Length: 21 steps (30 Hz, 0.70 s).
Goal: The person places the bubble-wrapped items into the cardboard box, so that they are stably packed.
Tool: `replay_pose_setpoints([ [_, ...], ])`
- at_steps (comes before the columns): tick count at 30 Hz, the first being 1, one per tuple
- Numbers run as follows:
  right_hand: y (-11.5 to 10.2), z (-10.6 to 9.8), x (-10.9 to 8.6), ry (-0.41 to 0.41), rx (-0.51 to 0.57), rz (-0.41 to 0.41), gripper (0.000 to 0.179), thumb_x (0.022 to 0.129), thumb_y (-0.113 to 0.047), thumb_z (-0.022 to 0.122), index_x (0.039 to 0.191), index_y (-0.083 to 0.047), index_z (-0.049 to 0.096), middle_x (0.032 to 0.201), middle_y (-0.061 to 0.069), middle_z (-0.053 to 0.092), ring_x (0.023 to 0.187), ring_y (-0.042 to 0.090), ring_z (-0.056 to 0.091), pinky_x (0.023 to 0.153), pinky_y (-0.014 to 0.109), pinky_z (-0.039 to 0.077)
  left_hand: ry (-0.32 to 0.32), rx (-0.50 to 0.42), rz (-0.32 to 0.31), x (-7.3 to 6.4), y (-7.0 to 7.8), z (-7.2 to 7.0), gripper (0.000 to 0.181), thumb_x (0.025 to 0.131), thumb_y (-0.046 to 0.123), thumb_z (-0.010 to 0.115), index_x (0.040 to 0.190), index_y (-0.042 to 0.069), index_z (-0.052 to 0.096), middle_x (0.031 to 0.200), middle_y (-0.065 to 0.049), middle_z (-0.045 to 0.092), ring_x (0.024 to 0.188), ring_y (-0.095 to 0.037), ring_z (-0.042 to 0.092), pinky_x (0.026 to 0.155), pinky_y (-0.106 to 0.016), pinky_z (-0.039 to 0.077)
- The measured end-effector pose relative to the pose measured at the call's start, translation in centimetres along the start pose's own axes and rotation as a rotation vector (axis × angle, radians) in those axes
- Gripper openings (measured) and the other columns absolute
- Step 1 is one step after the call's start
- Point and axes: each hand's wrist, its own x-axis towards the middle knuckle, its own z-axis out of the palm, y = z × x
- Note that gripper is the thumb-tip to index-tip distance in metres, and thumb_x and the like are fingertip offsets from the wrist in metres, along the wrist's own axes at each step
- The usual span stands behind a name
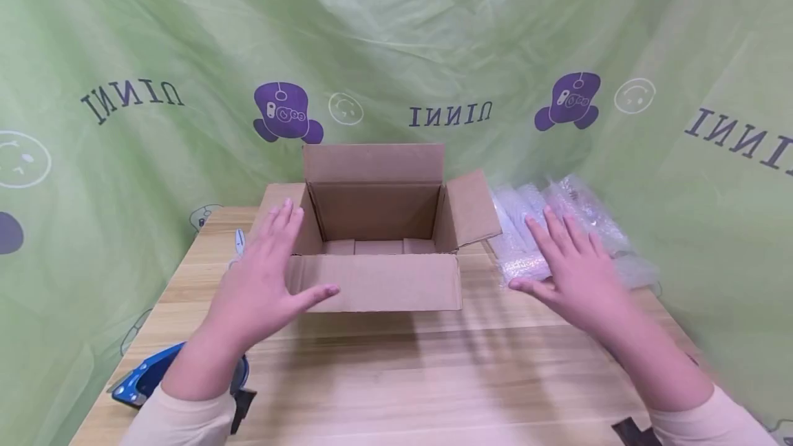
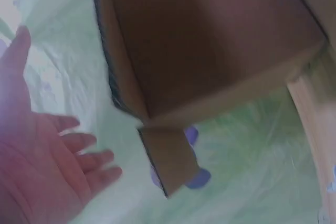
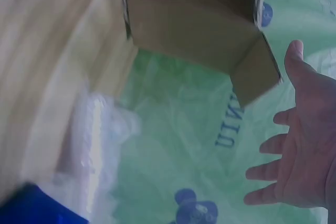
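Note:
An open cardboard box (image 1: 374, 284) stands on the table with its flaps spread outward. My left hand (image 1: 260, 277) is raised at the box's left front corner, fingers straight and thumb pointing right. It holds nothing; in the left wrist view the palm faces up beside the box (image 2: 226, 40). On the other side my right hand (image 1: 579, 274) hovers in front of bubble wrap (image 1: 523, 266), fingers spread and holding nothing. In the right wrist view this hand (image 3: 304, 145) is apart from the box (image 3: 184, 30).
A blue object with a dark inside (image 1: 139, 377) lies at the table's left, partly behind my left forearm. A small pale-blue pointed thing (image 1: 239, 242) is left of the box. The green printed curtain (image 1: 384, 40) hangs behind the wooden table (image 1: 372, 391).

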Motion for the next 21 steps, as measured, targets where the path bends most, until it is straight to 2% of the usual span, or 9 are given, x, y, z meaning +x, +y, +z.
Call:
replay_pose_setpoints([
  [3, 1.1, -0.9, 0.6, 0.021, 0.010, -0.005, 0.099, 0.088, -0.063, 0.059, 0.159, -0.016, 0.009, 0.164, 0.018, 0.000, 0.148, 0.048, 0.005, 0.114, 0.071, 0.007, -0.040, -0.022, -0.027, 0.8, -1.2, 0.0, 0.120, 0.073, 0.085, 0.054, 0.159, 0.017, 0.006, 0.166, -0.001, 0.004, 0.153, -0.027, 0.007, 0.116, -0.060, 0.025],
  [8, 2.8, -2.2, 1.5, 0.026, 0.015, 0.020, 0.099, 0.088, -0.061, 0.061, 0.160, -0.016, 0.008, 0.164, 0.021, 0.005, 0.148, 0.047, 0.008, 0.111, 0.074, 0.011, -0.115, -0.025, -0.068, 1.2, -2.4, 0.1, 0.126, 0.070, 0.088, 0.052, 0.159, 0.015, 0.002, 0.166, -0.002, 0.002, 0.153, -0.028, 0.004, 0.118, -0.059, 0.021],
  [14, 4.6, -2.7, 2.3, -0.018, 0.024, 0.069, 0.100, 0.089, -0.063, 0.058, 0.159, -0.014, 0.006, 0.163, 0.023, 0.005, 0.147, 0.049, 0.009, 0.111, 0.073, 0.010, -0.154, -0.028, -0.076, 1.5, -2.9, 0.9, 0.130, 0.067, 0.090, 0.053, 0.159, 0.009, 0.006, 0.166, -0.008, 0.005, 0.153, -0.031, 0.006, 0.119, -0.058, 0.018],
  [21, 6.8, -1.9, 3.0, -0.097, 0.037, 0.103, 0.102, 0.089, -0.066, 0.056, 0.159, -0.010, 0.007, 0.162, 0.024, 0.004, 0.146, 0.051, 0.008, 0.110, 0.074, 0.008, -0.177, -0.048, -0.090, 1.4, -3.0, 1.7, 0.129, 0.068, 0.088, 0.054, 0.158, 0.006, 0.011, 0.164, -0.014, 0.014, 0.152, -0.034, 0.011, 0.119, -0.057, 0.020],
])
